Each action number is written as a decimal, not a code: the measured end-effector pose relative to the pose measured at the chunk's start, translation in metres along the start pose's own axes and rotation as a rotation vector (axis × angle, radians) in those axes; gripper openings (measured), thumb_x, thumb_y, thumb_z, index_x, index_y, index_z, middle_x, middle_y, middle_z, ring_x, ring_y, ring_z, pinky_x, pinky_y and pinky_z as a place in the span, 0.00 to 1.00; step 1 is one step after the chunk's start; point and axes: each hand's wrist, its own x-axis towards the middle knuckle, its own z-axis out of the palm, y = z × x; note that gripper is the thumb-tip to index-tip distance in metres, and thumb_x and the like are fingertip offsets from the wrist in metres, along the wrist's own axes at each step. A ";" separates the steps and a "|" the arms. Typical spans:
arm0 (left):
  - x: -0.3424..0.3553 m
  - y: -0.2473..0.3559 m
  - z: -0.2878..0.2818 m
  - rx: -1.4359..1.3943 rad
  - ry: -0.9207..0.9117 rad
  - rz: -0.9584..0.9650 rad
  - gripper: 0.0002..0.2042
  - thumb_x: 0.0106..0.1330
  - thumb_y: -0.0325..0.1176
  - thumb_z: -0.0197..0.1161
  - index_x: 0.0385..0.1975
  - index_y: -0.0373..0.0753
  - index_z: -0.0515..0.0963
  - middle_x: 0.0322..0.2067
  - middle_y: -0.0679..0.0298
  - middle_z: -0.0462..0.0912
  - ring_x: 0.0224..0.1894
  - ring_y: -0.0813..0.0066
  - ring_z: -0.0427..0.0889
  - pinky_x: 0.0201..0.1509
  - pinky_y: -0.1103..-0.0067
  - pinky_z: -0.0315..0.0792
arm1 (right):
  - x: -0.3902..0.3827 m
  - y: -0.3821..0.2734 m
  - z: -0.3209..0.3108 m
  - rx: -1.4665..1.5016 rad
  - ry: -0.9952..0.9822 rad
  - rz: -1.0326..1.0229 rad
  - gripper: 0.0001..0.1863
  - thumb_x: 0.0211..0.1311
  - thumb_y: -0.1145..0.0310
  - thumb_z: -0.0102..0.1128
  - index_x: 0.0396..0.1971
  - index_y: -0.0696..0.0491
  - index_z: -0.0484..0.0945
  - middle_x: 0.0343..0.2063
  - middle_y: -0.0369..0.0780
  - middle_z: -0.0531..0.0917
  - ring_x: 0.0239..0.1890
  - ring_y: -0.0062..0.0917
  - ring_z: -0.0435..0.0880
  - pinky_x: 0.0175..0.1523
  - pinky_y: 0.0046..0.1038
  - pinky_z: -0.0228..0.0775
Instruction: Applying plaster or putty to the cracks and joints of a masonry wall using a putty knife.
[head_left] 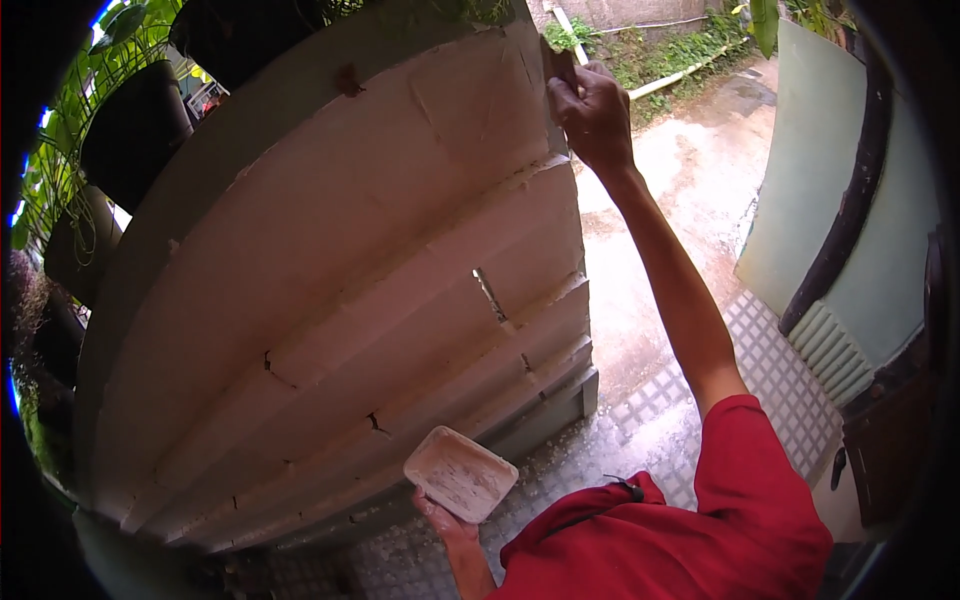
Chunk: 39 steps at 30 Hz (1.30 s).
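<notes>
My left hand grips a shallow rectangular plastic tub from beneath. Whitish paste smears coat the inside of the tub. High up, my right hand is closed round a flat, dark tool that looks like a putty knife. Its blade is against or very near the right end edge of a pale ridged wall; whether it touches, I cannot tell. Cracks and gaps run through the wall's surface, and a rough raised patch shows near its top.
Dark plant pots with trailing greenery line the wall's top at the left. A checkered tile floor lies below me. Beyond the wall's end, a sunlit concrete path runs past a white pipe. A pale green wall stands at the right.
</notes>
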 end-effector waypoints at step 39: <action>-0.011 0.019 -0.024 -0.024 0.045 0.034 0.26 0.64 0.52 0.45 0.57 0.42 0.66 0.54 0.64 0.73 0.56 0.61 0.72 0.59 0.65 0.68 | -0.032 -0.102 0.064 0.046 -0.078 -0.383 0.09 0.62 0.59 0.53 0.36 0.45 0.78 0.23 0.44 0.81 0.31 0.40 0.80 0.30 0.41 0.75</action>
